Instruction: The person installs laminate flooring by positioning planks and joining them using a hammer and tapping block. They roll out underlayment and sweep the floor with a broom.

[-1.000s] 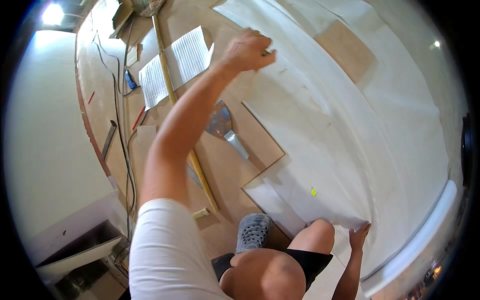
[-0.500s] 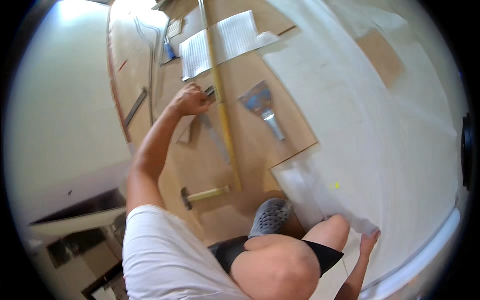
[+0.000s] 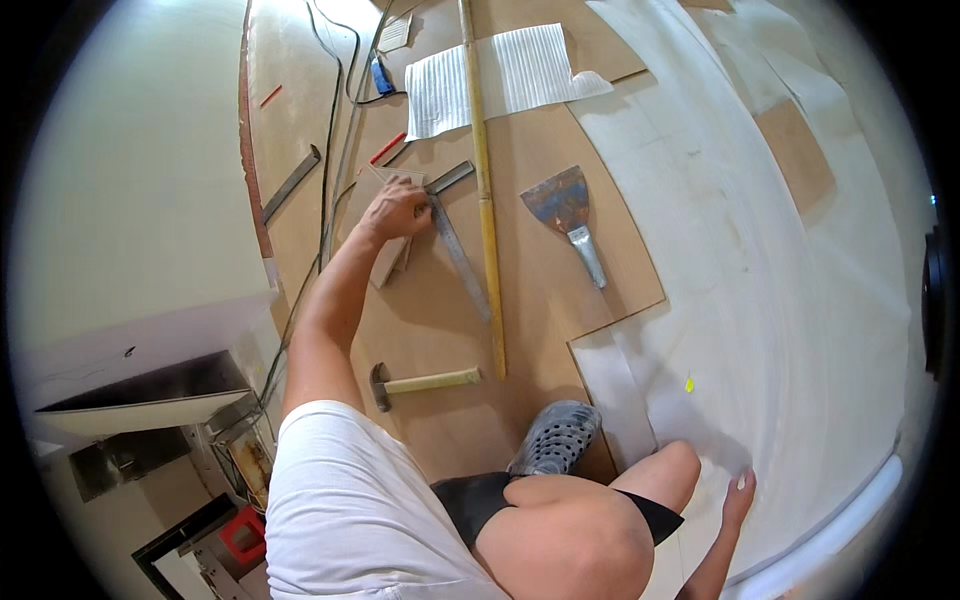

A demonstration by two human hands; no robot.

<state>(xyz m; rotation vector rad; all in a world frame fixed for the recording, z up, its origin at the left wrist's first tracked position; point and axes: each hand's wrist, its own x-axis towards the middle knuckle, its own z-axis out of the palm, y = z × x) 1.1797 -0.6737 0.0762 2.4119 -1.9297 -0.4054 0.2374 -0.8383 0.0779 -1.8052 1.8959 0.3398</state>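
Note:
My left hand, fingers curled, is over small board pieces beside a steel square; what it holds, if anything, is hidden. My right hand, low at right, has curled fingers at the white sheet; I cannot make out their contents. A bamboo pole crosses the brown boards. Right of it lies a wide scraper with a metal handle; near my left arm is a hammer. A red pencil lies above my left hand, near a striped white foam sheet.
Black cables, a metal bar and a blue-handled tool lie at left. Beyond is a pale raised panel with an open dark recess below it. A white roll curves along the right, and my knees and shoe fill the bottom.
My left hand moved down and left from over the white sheet to beside the steel square. The view has shifted. My right hand stayed low at the sheet.

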